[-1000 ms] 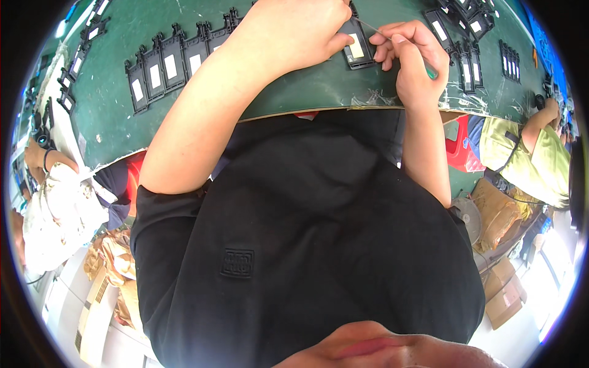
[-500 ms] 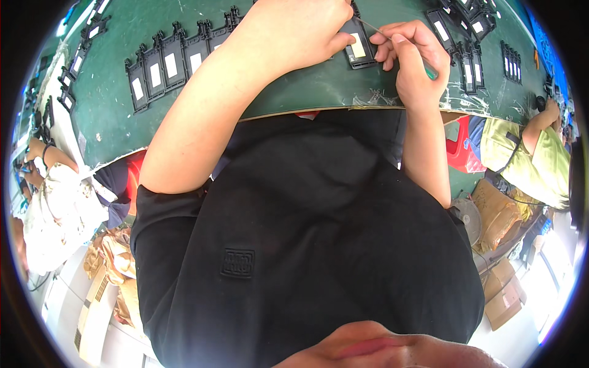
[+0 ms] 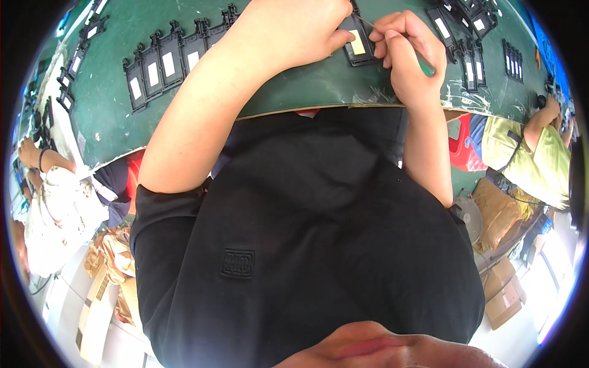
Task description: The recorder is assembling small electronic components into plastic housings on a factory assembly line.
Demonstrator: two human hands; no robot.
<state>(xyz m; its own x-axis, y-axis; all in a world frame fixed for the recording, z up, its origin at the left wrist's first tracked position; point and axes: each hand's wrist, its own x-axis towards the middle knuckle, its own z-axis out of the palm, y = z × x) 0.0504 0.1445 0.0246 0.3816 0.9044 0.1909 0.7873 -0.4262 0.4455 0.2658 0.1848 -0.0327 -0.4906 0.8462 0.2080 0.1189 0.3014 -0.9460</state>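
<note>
My left hand [image 3: 310,29] reaches across to the top edge, its thumb and fingers closed at the left side of a black plastic part [image 3: 367,54]. This flat rectangular part bears a pale yellow label [image 3: 357,42] and lies on the table; its far end is cut off by the frame. My right hand [image 3: 414,58], beside it, grips a thin metal tool with a green handle [image 3: 426,65], like a small screwdriver. The shaft slants up left toward the part's far end. Where the tip meets the part is not visible.
On the green table [image 3: 307,89], a row of similar black parts [image 3: 161,64] stretches left, and more black parts [image 3: 471,64] lie right. Co-workers sit at both sides, one in a white top [image 3: 64,208], one in yellow-green [image 3: 521,156]. Cardboard boxes [image 3: 504,294] stand on the floor.
My right hand has shifted slightly up with the tool, still beside the part. My left hand has barely moved. The co-worker's hand at the left has risen.
</note>
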